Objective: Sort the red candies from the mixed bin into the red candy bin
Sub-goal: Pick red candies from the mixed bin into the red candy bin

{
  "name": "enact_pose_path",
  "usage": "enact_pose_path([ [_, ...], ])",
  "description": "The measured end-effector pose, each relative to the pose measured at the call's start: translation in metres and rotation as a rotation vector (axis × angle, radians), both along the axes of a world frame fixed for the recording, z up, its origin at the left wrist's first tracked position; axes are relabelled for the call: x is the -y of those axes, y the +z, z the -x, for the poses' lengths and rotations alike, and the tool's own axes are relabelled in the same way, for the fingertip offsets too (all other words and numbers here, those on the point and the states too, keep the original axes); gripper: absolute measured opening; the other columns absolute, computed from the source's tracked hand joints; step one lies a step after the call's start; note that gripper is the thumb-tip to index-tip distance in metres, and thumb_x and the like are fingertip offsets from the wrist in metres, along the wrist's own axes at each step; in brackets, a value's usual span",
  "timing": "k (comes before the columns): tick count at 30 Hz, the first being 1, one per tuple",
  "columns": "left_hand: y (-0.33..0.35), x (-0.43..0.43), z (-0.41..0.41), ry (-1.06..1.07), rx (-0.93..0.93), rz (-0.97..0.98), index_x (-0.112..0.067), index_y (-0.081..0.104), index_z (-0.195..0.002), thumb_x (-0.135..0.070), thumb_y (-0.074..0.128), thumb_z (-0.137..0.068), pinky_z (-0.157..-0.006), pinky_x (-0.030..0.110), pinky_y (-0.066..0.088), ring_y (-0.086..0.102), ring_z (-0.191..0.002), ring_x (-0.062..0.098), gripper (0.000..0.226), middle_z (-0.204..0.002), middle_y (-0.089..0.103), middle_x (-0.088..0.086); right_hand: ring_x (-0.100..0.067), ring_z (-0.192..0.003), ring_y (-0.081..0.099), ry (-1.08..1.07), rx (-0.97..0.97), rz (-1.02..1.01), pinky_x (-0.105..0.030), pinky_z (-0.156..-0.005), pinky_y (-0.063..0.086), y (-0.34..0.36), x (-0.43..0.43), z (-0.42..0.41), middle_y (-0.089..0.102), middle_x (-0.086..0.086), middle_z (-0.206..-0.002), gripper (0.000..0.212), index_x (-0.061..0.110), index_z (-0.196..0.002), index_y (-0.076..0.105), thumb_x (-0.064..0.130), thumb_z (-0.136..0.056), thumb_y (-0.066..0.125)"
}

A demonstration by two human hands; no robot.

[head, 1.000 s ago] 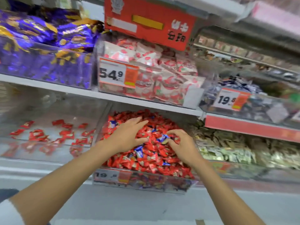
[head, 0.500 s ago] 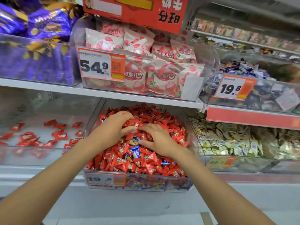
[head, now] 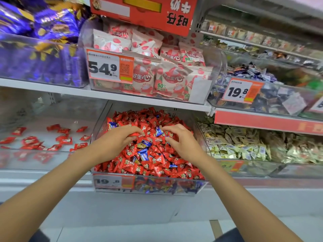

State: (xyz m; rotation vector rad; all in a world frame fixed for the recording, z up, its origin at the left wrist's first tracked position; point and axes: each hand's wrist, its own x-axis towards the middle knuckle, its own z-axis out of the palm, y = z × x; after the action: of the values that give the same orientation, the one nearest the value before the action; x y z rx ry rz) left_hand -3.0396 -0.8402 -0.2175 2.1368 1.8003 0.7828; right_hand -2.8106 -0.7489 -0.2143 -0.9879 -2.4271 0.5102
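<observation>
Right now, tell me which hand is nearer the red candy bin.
Left. The left hand digs in the mixed bin beside the red candy bin; the right hand is farther away.

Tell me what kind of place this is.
Most likely a shop's loose-candy aisle. Clear bins sit in rows on shelves, orange price tags read 54.9 and 19.8, and wrapped candies fill the middle bin.

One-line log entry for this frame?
stage: picking | left hand: gathering red wrapped candies | right hand: same | clear plastic mixed bin: full
</observation>
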Motion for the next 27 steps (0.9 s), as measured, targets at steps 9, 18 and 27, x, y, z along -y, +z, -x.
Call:
enact_pose_path([
  [9, -0.016, 0.011, -0.002, -0.002, -0.364, 0.056, -0.04, 0.044, -0.117, -0.096, 0.013, -0.057, -0.083, 0.027, 0.039, 0.035, -0.1, 0.008, 0.088, -0.104, 0.042, -0.015, -0.016, -0.13, 0.034, 0.049, 0.356, -0.027, -0.033, -0.106, 0.033, -0.022, 0.021, -0.002, 0.039, -0.001, -0.138, 0.062, 0.033, -0.137, 0.046, 0.067, -0.086, 0.046],
  [18, -0.02, 0.009, -0.008, -0.003, -0.539, 0.015, -0.034, 0.05, -0.124, -0.06, 0.049, -0.086, -0.075, 0.026, 0.034, 0.038, -0.103, 0.011, 0.046, -0.113, 0.051, -0.009, -0.018, -0.096, 0.056, 0.066, 0.266, -0.086, -0.038, -0.083, 0.05, -0.032, 0.016, 0.008, 0.047, 0.003, -0.121, 0.028, 0.024, -0.114, 0.055, 0.042, -0.092, 0.058],
  [27, -0.018, 0.009, -0.002, 0.076, -0.178, -0.146, -0.034, 0.064, -0.111, -0.044, 0.056, -0.09, -0.077, 0.025, 0.045, 0.056, -0.099, 0.007, 0.025, -0.105, 0.062, -0.017, -0.012, -0.1, 0.054, -0.005, 0.002, -0.006, -0.021, -0.091, 0.041, -0.019, 0.009, -0.002, 0.044, 0.012, -0.121, 0.037, 0.029, -0.132, 0.052, 0.029, -0.096, 0.056],
])
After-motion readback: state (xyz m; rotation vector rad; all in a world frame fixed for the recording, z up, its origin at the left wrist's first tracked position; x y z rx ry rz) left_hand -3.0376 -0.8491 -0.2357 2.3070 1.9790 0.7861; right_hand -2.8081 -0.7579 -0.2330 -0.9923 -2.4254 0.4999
